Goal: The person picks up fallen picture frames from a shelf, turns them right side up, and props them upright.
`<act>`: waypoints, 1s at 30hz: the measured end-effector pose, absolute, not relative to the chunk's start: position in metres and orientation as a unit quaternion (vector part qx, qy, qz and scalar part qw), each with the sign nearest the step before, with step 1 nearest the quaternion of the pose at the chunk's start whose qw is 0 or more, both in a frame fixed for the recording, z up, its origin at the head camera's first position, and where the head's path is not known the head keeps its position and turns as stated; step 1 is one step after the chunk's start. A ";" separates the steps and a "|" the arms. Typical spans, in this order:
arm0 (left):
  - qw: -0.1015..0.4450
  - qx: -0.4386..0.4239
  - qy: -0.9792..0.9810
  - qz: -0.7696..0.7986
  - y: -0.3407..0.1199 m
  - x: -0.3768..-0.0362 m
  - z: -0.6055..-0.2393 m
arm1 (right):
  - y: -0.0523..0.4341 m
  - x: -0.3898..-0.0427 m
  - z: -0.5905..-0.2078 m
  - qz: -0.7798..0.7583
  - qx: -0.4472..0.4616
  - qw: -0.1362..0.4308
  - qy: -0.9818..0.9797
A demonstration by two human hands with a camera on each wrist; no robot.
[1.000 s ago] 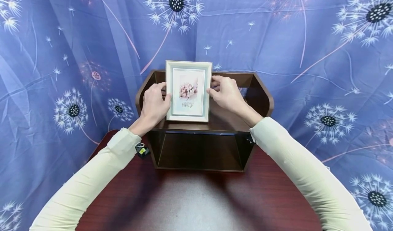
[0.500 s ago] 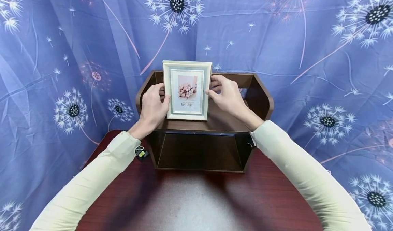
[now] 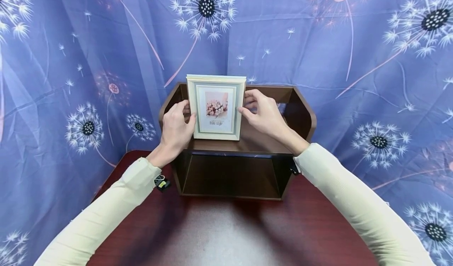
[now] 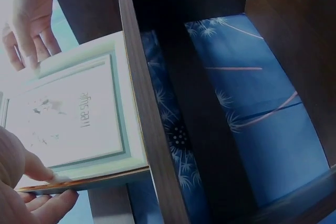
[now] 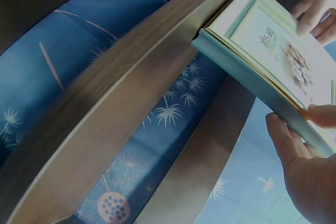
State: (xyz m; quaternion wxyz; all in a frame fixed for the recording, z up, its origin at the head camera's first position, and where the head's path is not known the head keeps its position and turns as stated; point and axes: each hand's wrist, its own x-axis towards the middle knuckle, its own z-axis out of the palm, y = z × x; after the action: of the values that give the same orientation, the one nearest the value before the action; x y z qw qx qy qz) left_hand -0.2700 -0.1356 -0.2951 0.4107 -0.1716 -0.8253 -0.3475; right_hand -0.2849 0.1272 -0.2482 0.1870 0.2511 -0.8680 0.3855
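A white picture frame (image 3: 231, 109) with a pale blue inner border and a pink flower print stands at the upper shelf of a dark brown wooden rack (image 3: 262, 143). Its lower edge is close to that shelf board in the head view. My left hand (image 3: 175, 126) holds one side edge, thumb at the front and fingers behind. On the opposite side edge, my right hand (image 3: 265, 114) pinches with its thumb on the front face. In the right wrist view, the frame's thick side (image 5: 247, 82) shows beside the shelf's front board (image 5: 131, 87).
The rack's lower compartment (image 3: 230, 175) opens toward me, on a reddish-brown table (image 3: 226, 230). Blue dandelion-print curtain (image 3: 301, 42) hangs behind and at both sides. A small black device with a yellow mark (image 3: 162, 183) is by my left cuff.
The frame has shifted slightly left and turned a little, its top edge now showing more. Both hands stay on its sides. The head view has shifted slightly.
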 end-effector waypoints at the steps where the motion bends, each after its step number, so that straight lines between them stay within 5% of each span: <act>1: 0.411 -0.171 -0.824 -0.349 -0.135 -0.269 -0.295 | 0.128 -0.284 -0.249 0.388 0.253 0.184 -0.867; 30: 0.369 -0.112 -0.811 -0.440 -0.128 -0.274 -0.298 | 0.133 -0.276 -0.256 0.412 0.280 0.170 -0.850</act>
State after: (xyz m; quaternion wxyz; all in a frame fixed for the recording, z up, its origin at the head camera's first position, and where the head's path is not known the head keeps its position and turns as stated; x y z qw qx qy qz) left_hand -0.2738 -0.1282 -0.2979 0.3693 -0.1124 -0.8106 -0.4403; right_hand -0.2758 0.1333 -0.2565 0.1705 0.2796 -0.8504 0.4118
